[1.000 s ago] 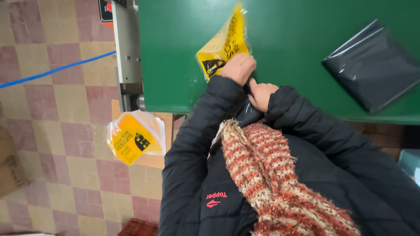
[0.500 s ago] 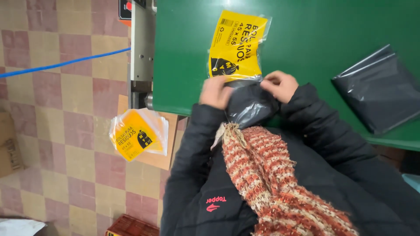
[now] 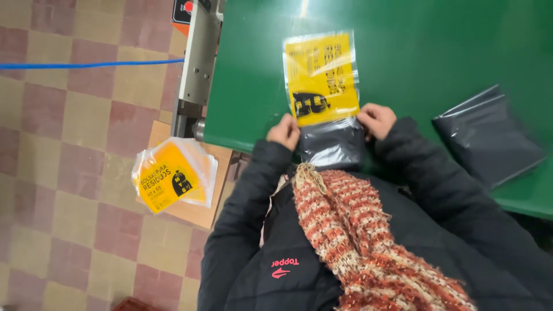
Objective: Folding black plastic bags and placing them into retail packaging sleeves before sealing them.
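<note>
Meanwhile, a dark folded bag [image 3: 331,144] was gripped at the desk [image 3: 403,46] edge.
It was pinched by the left hand [image 3: 284,131] and right hand [image 3: 377,120], its top tucked into the clear yellow-printed packet [image 3: 321,78] lying flat beyond; farther right, another dark bag [image 3: 487,135] was seen.

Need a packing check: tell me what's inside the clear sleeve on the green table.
The clear sleeve shows a yellow printed card, with folded black plastic at its open end between both hands. How far in it reaches is hidden.

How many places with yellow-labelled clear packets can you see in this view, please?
2: one packet lies flat on the green table between both hands; a stack of packets sits on the wooden board at floor level, where more may be hidden underneath.
</note>
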